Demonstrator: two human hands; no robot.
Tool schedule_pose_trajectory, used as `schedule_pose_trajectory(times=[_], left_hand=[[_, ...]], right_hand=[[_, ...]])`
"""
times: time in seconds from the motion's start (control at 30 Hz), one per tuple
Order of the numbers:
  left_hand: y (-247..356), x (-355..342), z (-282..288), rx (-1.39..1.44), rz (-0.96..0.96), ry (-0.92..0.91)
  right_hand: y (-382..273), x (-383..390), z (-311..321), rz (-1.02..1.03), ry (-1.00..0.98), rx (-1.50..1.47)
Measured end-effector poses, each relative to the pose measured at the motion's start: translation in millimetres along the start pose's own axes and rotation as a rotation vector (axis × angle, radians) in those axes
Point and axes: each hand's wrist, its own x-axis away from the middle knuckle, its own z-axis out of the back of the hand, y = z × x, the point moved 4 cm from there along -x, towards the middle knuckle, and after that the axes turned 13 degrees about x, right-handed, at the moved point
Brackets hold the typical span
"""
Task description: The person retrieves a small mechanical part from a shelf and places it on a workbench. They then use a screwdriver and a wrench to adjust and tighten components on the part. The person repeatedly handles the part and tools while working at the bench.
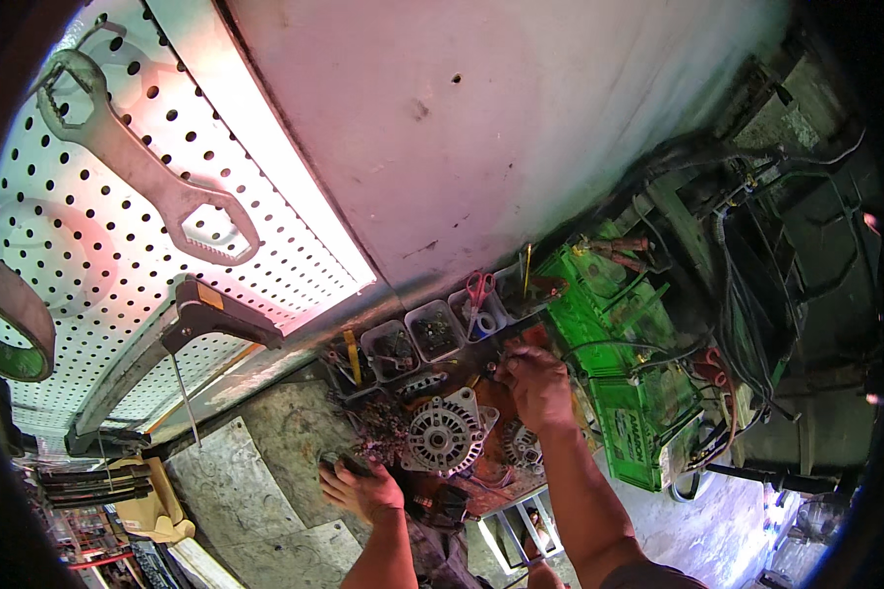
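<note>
A round metal alternator housing (446, 432) with vent slots lies on the bench between my two hands. To its left, my left hand (365, 489) has its fingers curled over a dark object whose kind I cannot make out. My right hand (538, 385) reaches past the housing toward the back, thumb and fingers pinched together at something small and dark. Below this hand lies a second, smaller slotted metal part (524, 447). A heap of dark, reddish small pieces (381, 432) sits left of the housing.
Open plastic bins (434, 330) with small parts line the wall; red-handled scissors (479, 288) stand in one. A green battery (631, 422) with cables stands right. A large wrench (147, 162) and a hacksaw (172, 339) hang on the white pegboard (79, 211). A grey sheet (241, 481) covers the left bench.
</note>
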Motion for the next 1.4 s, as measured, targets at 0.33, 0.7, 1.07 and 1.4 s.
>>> schedule_pose_trajectory(times=[0.33,0.7,1.07,1.4], left_hand=[[-1.2,-0.1,-1.7,-0.013,0.042,-0.023],[-1.9,1.1,-2.4,0.008,0.049,-0.035],[-0.9,0.2,-2.4,-0.007,0.079,-0.065],[-1.9,1.0,0.3,-0.013,0.052,-0.06]], right_hand=[[-11.4,-41.7,-19.8,-0.076,-0.086,-0.328],[-1.7,-64.0,-4.4,-0.177,0.016,0.491],[5.3,-92.8,-53.9,0.226,-0.069,1.393],[81.2,-157.9,-131.6,0.205,-0.682,2.146]])
